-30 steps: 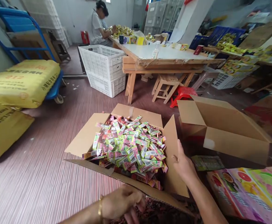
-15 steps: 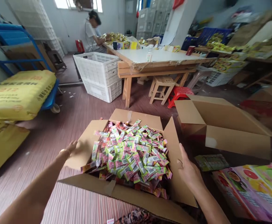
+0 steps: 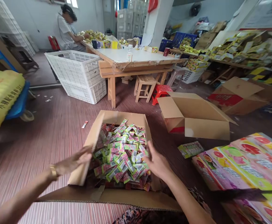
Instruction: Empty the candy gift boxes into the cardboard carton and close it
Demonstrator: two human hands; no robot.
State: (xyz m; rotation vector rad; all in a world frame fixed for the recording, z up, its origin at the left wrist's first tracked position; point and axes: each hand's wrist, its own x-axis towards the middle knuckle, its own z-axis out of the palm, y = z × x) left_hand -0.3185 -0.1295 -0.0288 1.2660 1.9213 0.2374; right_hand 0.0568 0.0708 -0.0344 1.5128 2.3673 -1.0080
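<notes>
A cardboard box on the floor in front of me is heaped with pink-and-green stick sachets. My left hand, with a gold band at the wrist, lies with stretched fingers against the outer side of the raised left flap. At the right side of the box is my right hand, its fingers extended and thumb apart over the edge of the sachets. Whether its fingertips touch the sachets or only the cardboard, I cannot tell. Neither hand grips anything. The near flap spreads outward toward me.
Right of the box lie an open carton, a flat printed pack and colourful fruit-printed boxes. One loose sachet is on the floor. Beyond stand white crates, a table, stools and a seated person.
The view has turned to the right. The left flap has swung up and inward with my left hand against it. My right hand has moved inward to the sachets' edge, and the right flap stands steeper.
</notes>
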